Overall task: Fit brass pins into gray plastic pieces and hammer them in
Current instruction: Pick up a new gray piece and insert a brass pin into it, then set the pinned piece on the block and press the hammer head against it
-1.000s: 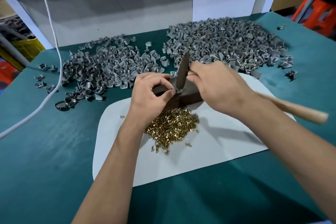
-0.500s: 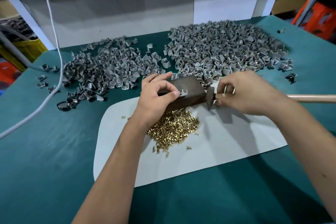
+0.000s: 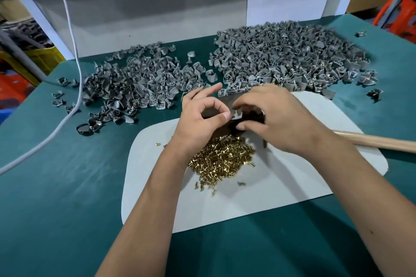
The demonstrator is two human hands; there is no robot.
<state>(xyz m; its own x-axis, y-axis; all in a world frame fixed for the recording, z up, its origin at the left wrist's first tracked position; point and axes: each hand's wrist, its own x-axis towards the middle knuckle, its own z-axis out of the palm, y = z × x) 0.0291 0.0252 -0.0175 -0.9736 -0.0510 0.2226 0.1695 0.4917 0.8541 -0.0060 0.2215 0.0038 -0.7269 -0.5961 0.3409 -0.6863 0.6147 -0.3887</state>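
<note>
The left hand (image 3: pixel 200 119) pinches a small gray plastic piece (image 3: pixel 236 116) between thumb and forefinger on the dark metal block (image 3: pixel 227 101). A brass pin (image 3: pixel 236 112) stands in it. The right hand's (image 3: pixel 281 119) grip curls loosely just beside it; whether it holds anything, I cannot tell.

shiny brass pins (image 3: pixel 221 157) heaped loose on the white mat, gray plastic pieces in two big piles, left (image 3: pixel 144 81) and right (image 3: pixel 290 56), behind
</note>
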